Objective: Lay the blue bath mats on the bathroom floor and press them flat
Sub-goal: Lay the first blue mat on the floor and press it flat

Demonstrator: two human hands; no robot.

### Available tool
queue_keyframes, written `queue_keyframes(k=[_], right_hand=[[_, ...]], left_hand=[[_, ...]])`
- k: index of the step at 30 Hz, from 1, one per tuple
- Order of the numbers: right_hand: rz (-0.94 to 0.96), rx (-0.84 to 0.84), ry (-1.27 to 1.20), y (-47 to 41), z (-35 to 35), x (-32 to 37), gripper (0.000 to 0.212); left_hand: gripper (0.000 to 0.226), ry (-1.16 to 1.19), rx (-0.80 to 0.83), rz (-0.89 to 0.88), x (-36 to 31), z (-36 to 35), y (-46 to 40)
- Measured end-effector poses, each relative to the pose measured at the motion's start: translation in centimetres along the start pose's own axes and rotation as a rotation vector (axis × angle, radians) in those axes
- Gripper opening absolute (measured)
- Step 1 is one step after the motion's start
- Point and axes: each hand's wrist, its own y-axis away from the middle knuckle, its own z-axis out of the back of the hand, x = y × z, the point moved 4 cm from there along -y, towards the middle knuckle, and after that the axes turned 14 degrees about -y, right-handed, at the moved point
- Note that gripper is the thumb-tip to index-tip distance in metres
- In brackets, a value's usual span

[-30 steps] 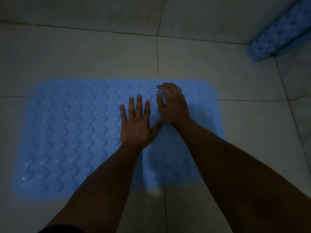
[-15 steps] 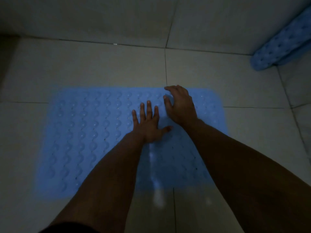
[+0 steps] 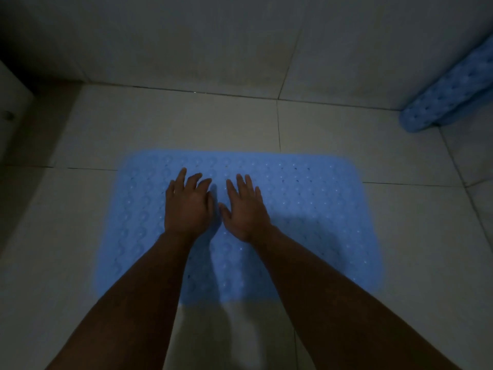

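A light blue bath mat (image 3: 314, 209) with rows of bumps and small holes lies spread on the tiled floor in the middle of the head view. My left hand (image 3: 186, 206) rests palm down on its left-centre part, fingers apart. Beside it, my right hand (image 3: 244, 209) also lies palm down with fingers spread, thumbs nearly touching. Neither hand grips anything. A second blue mat (image 3: 448, 97) leans rolled or folded in the far right corner against the wall.
Pale floor tiles (image 3: 186, 124) with dark grout lines surround the mat. The tiled wall (image 3: 213, 36) rises just beyond. A dark edge with a small round fitting (image 3: 8, 114) stands at the far left. The light is dim.
Both hands slid left across the mat and now lie side by side, flat. The right hand went from curled fingers to a spread palm. The view shifted, so the mat sits further right.
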Motion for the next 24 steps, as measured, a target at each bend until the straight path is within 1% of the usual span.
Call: queue_keyframes(k=[2, 4, 7, 11, 14, 18, 24], right_hand=[[-0.016, 0.037, 0.079, 0.1, -1.6, -0.2, 0.080], [-0.004, 0.014, 0.135, 0.2, -2.4, -0.4, 0.087], [0.018, -0.049, 0.122, 0.4, -3.1, -0.7, 0.095], [0.040, -0.089, 0.140, 0.4, -3.9, -0.7, 0.100], [0.054, -0.129, 0.128, 0.4, -4.1, -1.0, 0.100], [0.052, -0.172, 0.115, 0.4, -4.3, -1.1, 0.091], [0.041, -0.180, 0.106, 0.2, -4.5, -1.1, 0.094]], left_hand=[[0.045, -0.029, -0.016, -0.010, 0.4, -0.2, 0.1], [0.045, -0.041, -0.044, -0.019, 0.6, -0.3, 0.3], [0.045, -0.037, -0.055, -0.014, 0.8, -0.7, 0.4], [0.047, -0.044, -0.068, -0.001, 1.0, -1.7, -0.1], [0.046, -0.071, -0.063, -0.025, 0.8, -2.4, -1.1], [0.046, -0.099, -0.049, -0.034, 1.2, -2.8, -2.3], [0.046, -0.095, -0.069, 0.001, 2.1, -2.6, -1.8]])
